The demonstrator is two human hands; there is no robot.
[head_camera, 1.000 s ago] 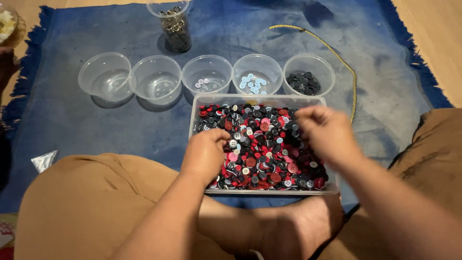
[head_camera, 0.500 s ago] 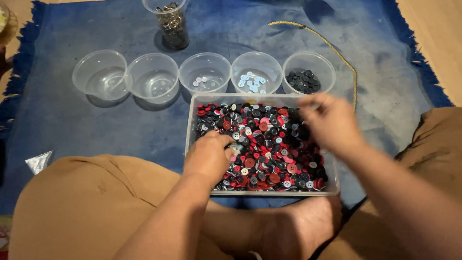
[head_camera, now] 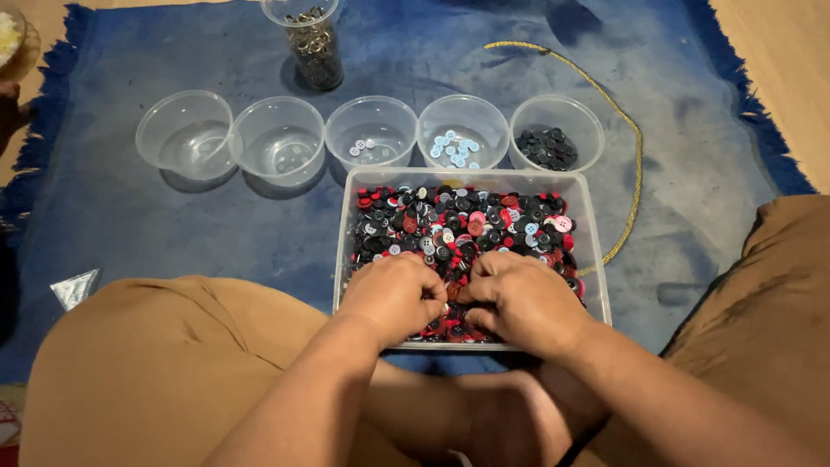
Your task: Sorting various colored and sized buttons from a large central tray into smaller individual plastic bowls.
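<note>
While both hands sit side by side in the near end of the clear rectangular tub [head_camera: 588, 251], the mixed buttons [head_camera: 462, 227] fill it from wall to wall, a heap of red, black, white and pink discs. The left hand [head_camera: 396, 294] lies knuckles-up with its fingers curled down into the pile, and the right hand [head_camera: 523, 298] mirrors it just beside, the fingertips of the two meeting at the middle of the tub. The buttons lie directly beneath and ahead of both hands; the fingertips are buried among them, so I cannot tell whether either hand pinches a button or merely rests bent on the heap.

Beyond the tub's far wall stands a row of five round clear bowls on the blue mat [head_camera: 156, 233]. Counting from the person's left, the first empty bowl [head_camera: 183, 136] and the second bowl [head_camera: 278, 141] hold nothing that shows clearly; the middle bowl [head_camera: 372, 131] has a few pale buttons on its floor; the fourth bowl [head_camera: 462, 131] holds a small cluster of light blue buttons; the fifth bowl [head_camera: 556, 131] holds black ones. Behind the row, a tall clear cup [head_camera: 313, 43] holds dark metallic pieces, perhaps rings. A yellow cord [head_camera: 624, 130] curves along the mat past the right side of the tub. The person's tan-clothed knees frame the tub on either side.
</note>
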